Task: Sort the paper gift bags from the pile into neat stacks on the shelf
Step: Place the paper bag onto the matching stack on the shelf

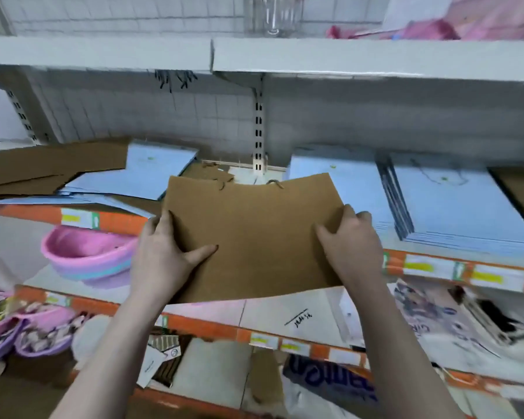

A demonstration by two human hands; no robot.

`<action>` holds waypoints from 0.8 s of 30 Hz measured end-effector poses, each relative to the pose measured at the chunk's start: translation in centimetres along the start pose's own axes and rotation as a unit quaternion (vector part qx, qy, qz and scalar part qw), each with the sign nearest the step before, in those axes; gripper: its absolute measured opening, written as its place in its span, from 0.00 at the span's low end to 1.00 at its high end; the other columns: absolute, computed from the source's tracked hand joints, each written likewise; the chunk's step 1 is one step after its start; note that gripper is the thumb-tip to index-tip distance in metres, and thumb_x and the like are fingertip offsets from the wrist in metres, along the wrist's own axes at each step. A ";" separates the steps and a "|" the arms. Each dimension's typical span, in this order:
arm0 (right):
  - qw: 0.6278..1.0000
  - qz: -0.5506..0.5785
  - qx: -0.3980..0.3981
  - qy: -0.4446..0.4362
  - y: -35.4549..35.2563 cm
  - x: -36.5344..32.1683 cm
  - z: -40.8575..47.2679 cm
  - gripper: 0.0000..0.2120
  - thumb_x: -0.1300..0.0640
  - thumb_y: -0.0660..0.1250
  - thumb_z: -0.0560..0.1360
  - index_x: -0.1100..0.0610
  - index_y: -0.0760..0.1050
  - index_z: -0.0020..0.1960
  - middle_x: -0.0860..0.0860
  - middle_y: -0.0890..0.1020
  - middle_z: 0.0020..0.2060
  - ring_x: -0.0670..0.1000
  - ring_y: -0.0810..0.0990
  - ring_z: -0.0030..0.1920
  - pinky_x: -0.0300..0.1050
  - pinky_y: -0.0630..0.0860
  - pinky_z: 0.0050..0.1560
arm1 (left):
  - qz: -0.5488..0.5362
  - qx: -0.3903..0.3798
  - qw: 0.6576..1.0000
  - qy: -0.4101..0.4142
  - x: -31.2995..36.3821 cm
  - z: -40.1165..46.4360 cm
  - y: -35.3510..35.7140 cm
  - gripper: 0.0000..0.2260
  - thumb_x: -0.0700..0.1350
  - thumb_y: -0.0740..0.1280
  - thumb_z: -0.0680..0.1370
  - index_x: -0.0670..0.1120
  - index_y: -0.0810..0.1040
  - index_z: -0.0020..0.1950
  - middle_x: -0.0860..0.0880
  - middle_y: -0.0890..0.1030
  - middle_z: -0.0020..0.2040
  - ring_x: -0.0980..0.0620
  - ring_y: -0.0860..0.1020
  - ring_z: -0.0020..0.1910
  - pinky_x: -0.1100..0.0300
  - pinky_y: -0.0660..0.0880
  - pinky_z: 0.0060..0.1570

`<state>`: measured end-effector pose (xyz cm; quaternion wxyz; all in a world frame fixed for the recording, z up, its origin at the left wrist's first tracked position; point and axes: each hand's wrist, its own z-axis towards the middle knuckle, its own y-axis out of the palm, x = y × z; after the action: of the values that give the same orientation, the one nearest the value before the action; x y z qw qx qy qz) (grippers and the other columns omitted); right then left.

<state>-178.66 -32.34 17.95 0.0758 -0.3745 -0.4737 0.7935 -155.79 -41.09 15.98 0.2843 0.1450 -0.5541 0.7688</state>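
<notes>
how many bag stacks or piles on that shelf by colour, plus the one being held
Brown bag in both hands: 1
Light blue groups: 3
Brown groups: 2
Total: 6

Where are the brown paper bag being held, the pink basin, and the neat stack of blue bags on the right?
brown paper bag [254, 234], head view, middle of its flat face.
pink basin [85, 252], head view, inside wall near the rim.
stack of blue bags [460, 204], head view, top bag's face.
</notes>
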 end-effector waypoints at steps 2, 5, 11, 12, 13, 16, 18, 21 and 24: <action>1.000 -0.016 -0.003 0.019 -2.2 3.0 -1.4 0.24 0.47 0.63 0.76 0.62 0.67 0.64 0.60 0.71 0.58 0.62 0.73 0.58 0.51 0.70 0.54 | 0.005 -0.021 1.000 0.010 2.4 -2.5 0.6 0.44 0.56 0.77 0.64 0.38 0.64 0.72 0.36 0.68 0.67 0.38 0.68 0.65 0.48 0.66 0.64; 0.999 -0.022 0.006 0.045 -5.6 7.3 -2.9 0.27 0.46 0.63 0.76 0.63 0.65 0.67 0.60 0.70 0.59 0.61 0.71 0.60 0.50 0.68 0.57 | -0.009 -0.053 0.998 0.032 6.5 -5.3 1.5 0.44 0.56 0.77 0.64 0.38 0.64 0.72 0.37 0.68 0.68 0.38 0.68 0.66 0.48 0.66 0.63; 0.995 -0.041 0.053 0.080 -12.2 16.9 -3.3 0.24 0.47 0.63 0.76 0.62 0.67 0.65 0.59 0.72 0.58 0.61 0.72 0.59 0.51 0.69 0.55 | -0.029 -0.077 0.993 0.084 16.2 -9.8 5.0 0.43 0.57 0.77 0.64 0.37 0.65 0.71 0.37 0.68 0.67 0.39 0.66 0.67 0.49 0.65 0.65; 0.993 -0.042 0.063 0.087 -13.5 18.8 -3.2 0.24 0.47 0.63 0.76 0.62 0.67 0.65 0.59 0.72 0.58 0.61 0.72 0.59 0.51 0.69 0.56 | -0.034 -0.081 0.992 0.093 18.1 -10.6 5.9 0.43 0.56 0.77 0.64 0.37 0.65 0.71 0.37 0.68 0.67 0.39 0.66 0.67 0.49 0.64 0.65; 0.992 -0.045 0.070 0.095 -14.7 20.8 -3.0 0.25 0.47 0.63 0.76 0.63 0.67 0.65 0.59 0.72 0.58 0.61 0.72 0.59 0.50 0.68 0.57 | -0.038 -0.085 0.990 0.104 20.2 -11.5 6.8 0.43 0.56 0.77 0.65 0.37 0.64 0.71 0.37 0.68 0.67 0.39 0.66 0.67 0.50 0.64 0.65; 0.988 -0.059 0.086 0.112 -18.7 27.5 -2.0 0.26 0.47 0.62 0.77 0.62 0.66 0.67 0.59 0.71 0.59 0.60 0.72 0.60 0.49 0.68 0.57 | -0.047 -0.100 0.986 0.123 26.7 -14.5 10.0 0.42 0.56 0.76 0.66 0.38 0.63 0.72 0.38 0.67 0.69 0.40 0.65 0.68 0.51 0.63 0.65; 0.986 -0.063 0.094 0.123 -21.5 32.2 -1.2 0.26 0.47 0.62 0.77 0.62 0.66 0.68 0.59 0.71 0.59 0.60 0.72 0.60 0.50 0.68 0.56 | -0.056 -0.110 0.985 0.124 31.3 -16.8 12.4 0.41 0.56 0.76 0.67 0.38 0.63 0.72 0.38 0.66 0.69 0.40 0.65 0.68 0.51 0.63 0.65; 0.982 -0.074 0.099 0.144 -25.5 38.7 0.0 0.25 0.46 0.62 0.77 0.60 0.66 0.68 0.58 0.71 0.59 0.60 0.72 0.60 0.51 0.69 0.57 | -0.068 -0.126 0.981 0.130 37.7 -20.0 16.0 0.40 0.55 0.76 0.66 0.39 0.64 0.71 0.38 0.67 0.69 0.40 0.66 0.67 0.50 0.64 0.65; 0.978 -0.087 0.102 0.158 -28.8 44.5 1.3 0.23 0.46 0.61 0.77 0.60 0.68 0.64 0.58 0.72 0.58 0.59 0.73 0.59 0.54 0.71 0.57 | -0.078 -0.146 0.977 0.131 43.2 -22.7 19.0 0.40 0.54 0.76 0.67 0.39 0.64 0.72 0.38 0.67 0.69 0.40 0.66 0.67 0.51 0.64 0.65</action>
<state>-217.78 3.46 18.37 0.2559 -0.4424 -0.4033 0.7590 -199.42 -12.18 16.81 0.4315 0.0430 -0.6058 0.6671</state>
